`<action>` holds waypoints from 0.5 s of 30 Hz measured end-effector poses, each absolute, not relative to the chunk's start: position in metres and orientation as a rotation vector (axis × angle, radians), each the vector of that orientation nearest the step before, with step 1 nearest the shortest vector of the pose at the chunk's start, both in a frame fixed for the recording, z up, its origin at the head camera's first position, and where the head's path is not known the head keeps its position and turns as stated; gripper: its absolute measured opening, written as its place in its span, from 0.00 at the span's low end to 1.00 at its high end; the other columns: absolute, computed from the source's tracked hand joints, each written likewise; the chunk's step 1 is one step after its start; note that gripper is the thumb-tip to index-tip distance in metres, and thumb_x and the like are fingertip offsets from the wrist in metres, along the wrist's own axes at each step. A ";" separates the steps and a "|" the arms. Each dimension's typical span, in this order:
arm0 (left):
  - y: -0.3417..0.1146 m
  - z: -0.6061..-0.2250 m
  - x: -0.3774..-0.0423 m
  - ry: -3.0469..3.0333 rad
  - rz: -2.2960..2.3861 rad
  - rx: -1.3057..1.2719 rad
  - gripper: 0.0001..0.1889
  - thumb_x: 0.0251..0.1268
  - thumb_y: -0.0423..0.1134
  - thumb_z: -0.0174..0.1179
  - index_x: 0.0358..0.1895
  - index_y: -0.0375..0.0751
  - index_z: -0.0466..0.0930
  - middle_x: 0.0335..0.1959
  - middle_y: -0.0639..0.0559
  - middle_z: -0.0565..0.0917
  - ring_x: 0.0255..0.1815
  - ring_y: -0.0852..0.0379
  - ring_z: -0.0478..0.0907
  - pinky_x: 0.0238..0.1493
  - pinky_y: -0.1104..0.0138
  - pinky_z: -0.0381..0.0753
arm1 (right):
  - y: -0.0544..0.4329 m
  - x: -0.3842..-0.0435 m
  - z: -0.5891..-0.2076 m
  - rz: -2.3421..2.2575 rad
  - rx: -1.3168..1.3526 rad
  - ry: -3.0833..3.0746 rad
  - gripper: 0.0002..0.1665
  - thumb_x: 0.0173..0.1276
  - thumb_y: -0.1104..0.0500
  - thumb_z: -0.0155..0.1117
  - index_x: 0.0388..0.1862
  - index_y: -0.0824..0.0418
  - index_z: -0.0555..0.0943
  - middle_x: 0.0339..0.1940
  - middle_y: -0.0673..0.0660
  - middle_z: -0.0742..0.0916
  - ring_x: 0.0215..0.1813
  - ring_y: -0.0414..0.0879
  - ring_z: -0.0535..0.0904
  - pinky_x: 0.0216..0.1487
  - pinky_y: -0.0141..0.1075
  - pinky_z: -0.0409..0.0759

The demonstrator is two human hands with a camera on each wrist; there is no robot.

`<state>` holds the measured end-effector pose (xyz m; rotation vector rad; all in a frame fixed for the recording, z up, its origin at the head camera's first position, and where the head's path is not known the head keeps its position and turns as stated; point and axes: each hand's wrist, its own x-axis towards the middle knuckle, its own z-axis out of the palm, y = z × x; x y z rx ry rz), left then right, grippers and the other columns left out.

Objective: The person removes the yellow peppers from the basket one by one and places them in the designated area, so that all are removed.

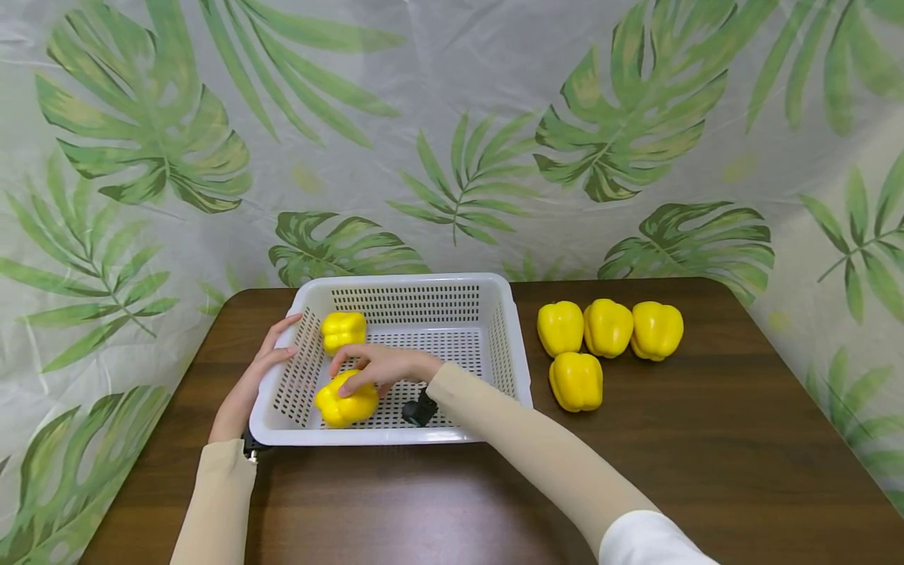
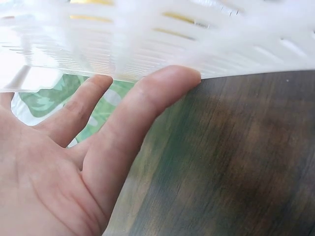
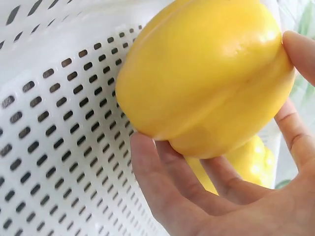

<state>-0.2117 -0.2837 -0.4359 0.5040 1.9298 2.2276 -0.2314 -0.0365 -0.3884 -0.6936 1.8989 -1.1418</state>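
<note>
Inside the white plastic basket (image 1: 501, 345), my right hand (image 1: 384, 365) grips a yellow bell pepper (image 1: 346, 400) near the left front corner. In the right wrist view, thumb and fingers spread around that bell pepper (image 3: 206, 73), above the slotted basket floor (image 3: 64, 132). Behind it a second yellow bell pepper (image 1: 344, 331) sits in the basket's back left part. My left hand (image 1: 250, 384) rests against the basket's left side. In the left wrist view its fingers (image 2: 133, 108) are extended, their tips touching the slotted outer wall (image 2: 236, 44).
Right of the basket, several yellow bell peppers stand on the dark wooden table (image 1: 671, 447): a row at the back with one bell pepper (image 1: 576, 381) in front. A leaf-printed cloth (image 1: 466, 94) hangs behind the table. A black wrist camera (image 1: 420, 410) sits under my right wrist.
</note>
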 end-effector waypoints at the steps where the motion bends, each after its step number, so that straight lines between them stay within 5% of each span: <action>1: -0.284 -0.436 -0.212 1.924 2.233 0.508 0.28 0.71 0.28 0.35 0.67 0.62 0.63 0.63 0.49 0.56 0.55 0.59 0.71 0.48 0.66 0.78 | -0.034 -0.232 -0.387 -1.143 -0.698 1.909 0.17 0.64 0.55 0.66 0.51 0.50 0.75 0.56 0.55 0.75 0.52 0.47 0.73 0.41 0.44 0.80; 11: -0.283 -0.437 -0.213 1.911 2.255 0.505 0.29 0.70 0.26 0.36 0.66 0.62 0.64 0.63 0.48 0.56 0.54 0.61 0.72 0.47 0.67 0.77 | -0.004 -0.242 -0.381 -1.183 -0.751 2.068 0.21 0.58 0.60 0.70 0.51 0.54 0.76 0.56 0.56 0.75 0.49 0.48 0.72 0.41 0.42 0.77; 15: -0.283 -0.437 -0.213 1.920 2.252 0.512 0.29 0.69 0.26 0.36 0.66 0.62 0.64 0.63 0.48 0.56 0.54 0.61 0.71 0.47 0.67 0.77 | 0.005 -0.247 -0.384 -1.170 -0.765 2.142 0.22 0.57 0.61 0.70 0.50 0.54 0.77 0.57 0.56 0.76 0.56 0.50 0.71 0.51 0.43 0.73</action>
